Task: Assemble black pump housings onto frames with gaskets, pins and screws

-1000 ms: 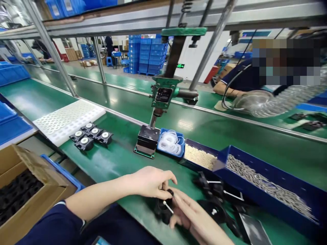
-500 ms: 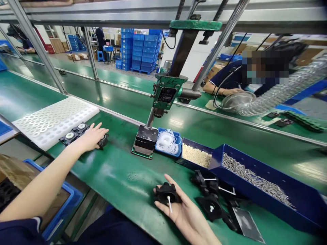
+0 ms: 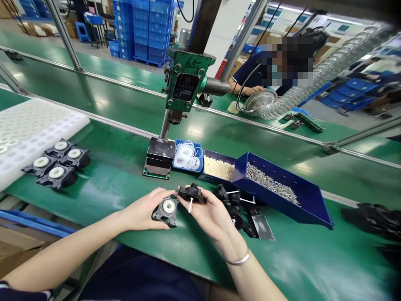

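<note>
My left hand (image 3: 147, 211) grips a black housing with a white ring (image 3: 166, 211) between thumb and fingers, low over the green table (image 3: 103, 167). Close beside it, my right hand (image 3: 209, 211) holds a black part with a white pin (image 3: 191, 194), the pin pointing down. At the left, several black housings with white rings (image 3: 58, 173) sit grouped by a white foam tray (image 3: 69, 119). More black parts with white pins (image 3: 233, 205) lie just right of my right hand.
A press base (image 3: 159, 154) stands behind my hands. Beside it are a blue tray of white rings (image 3: 188, 156), a bin of cream pieces (image 3: 218, 167) and a blue bin of metal pins (image 3: 282, 190). Across the rail, a person (image 3: 253, 69) works near a clear duct.
My left hand has moved right from the grouped housings and now holds one beside my right hand. The right hand has raised its part slightly. The camera view has shifted.
</note>
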The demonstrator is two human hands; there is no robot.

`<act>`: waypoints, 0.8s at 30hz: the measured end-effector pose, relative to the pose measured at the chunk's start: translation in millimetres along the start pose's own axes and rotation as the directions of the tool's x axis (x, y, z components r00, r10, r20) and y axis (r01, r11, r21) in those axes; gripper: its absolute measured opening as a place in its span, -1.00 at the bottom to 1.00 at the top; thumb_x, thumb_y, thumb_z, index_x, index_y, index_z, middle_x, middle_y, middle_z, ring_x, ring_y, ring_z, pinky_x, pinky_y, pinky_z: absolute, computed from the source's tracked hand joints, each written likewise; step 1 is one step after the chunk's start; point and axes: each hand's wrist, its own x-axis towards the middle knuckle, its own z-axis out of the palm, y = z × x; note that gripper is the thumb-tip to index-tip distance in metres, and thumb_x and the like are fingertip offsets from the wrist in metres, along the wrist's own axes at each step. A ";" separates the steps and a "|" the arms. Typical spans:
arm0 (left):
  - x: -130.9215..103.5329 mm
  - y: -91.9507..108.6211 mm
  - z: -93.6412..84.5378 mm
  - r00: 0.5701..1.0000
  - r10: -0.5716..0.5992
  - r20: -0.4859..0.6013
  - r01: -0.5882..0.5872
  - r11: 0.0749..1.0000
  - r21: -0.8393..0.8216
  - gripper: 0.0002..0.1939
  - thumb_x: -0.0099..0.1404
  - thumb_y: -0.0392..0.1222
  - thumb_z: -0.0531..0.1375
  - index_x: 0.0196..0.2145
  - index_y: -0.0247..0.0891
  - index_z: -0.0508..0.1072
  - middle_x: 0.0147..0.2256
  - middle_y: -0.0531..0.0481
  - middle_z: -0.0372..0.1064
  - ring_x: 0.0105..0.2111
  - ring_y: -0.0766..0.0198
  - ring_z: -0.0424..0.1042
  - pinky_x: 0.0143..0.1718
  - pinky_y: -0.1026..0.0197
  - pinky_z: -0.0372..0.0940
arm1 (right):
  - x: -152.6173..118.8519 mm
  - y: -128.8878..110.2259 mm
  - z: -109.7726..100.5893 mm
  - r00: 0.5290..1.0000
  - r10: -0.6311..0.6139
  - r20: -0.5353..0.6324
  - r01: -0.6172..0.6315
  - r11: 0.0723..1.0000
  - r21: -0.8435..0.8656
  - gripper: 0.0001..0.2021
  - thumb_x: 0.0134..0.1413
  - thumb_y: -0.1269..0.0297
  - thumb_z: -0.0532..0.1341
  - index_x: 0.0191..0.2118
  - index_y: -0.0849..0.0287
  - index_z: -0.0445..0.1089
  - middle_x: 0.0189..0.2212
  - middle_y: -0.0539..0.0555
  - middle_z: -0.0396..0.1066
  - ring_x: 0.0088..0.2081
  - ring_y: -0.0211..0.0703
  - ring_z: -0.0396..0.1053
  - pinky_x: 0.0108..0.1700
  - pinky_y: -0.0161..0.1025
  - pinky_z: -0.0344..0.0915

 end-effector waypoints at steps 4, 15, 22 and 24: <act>2.1 -8.3 19.4 0.995 -0.028 -0.098 0.009 0.981 -0.195 0.03 0.13 -0.09 0.44 0.38 -0.05 -0.05 0.23 -0.22 0.14 0.20 -0.03 0.28 0.26 -0.13 0.23 | 3.3 -4.4 8.7 0.996 -0.090 0.010 0.090 0.984 -0.152 -0.79 0.05 0.28 0.38 -0.20 0.27 0.59 -0.05 0.18 0.56 0.15 0.05 0.40 0.33 0.00 0.23; -3.4 -11.4 27.5 0.981 -0.130 -0.147 0.079 0.947 -0.310 0.21 0.06 -0.10 0.49 0.42 -0.13 -0.21 0.20 -0.26 0.19 0.17 -0.05 0.34 0.25 -0.16 0.25 | 3.5 19.6 16.1 0.970 -0.242 0.036 0.228 0.842 -0.490 -0.78 0.02 0.18 0.45 -0.20 0.13 0.60 0.09 0.12 0.47 0.18 0.04 0.33 0.26 -0.04 0.24; -3.3 -14.8 30.3 0.986 -0.070 -0.152 0.021 0.953 -0.304 0.16 0.12 -0.13 0.45 0.42 -0.08 -0.23 0.17 -0.23 0.22 0.17 -0.03 0.35 0.24 -0.12 0.27 | 13.1 8.7 16.4 0.992 -0.071 -0.102 0.055 0.988 -0.147 -0.73 0.06 0.08 0.38 -0.24 0.18 0.55 -0.13 0.15 0.58 -0.01 0.07 0.51 0.28 0.12 0.25; -3.1 -14.2 29.9 0.986 -0.062 -0.153 0.015 0.956 -0.292 0.16 0.12 -0.12 0.45 0.42 -0.08 -0.23 0.18 -0.23 0.21 0.18 -0.03 0.34 0.24 -0.12 0.27 | 15.2 6.6 14.9 0.994 -0.050 -0.101 0.036 0.989 -0.144 -0.73 0.07 0.08 0.37 -0.23 0.20 0.54 -0.13 0.17 0.58 -0.01 0.08 0.52 0.29 0.13 0.24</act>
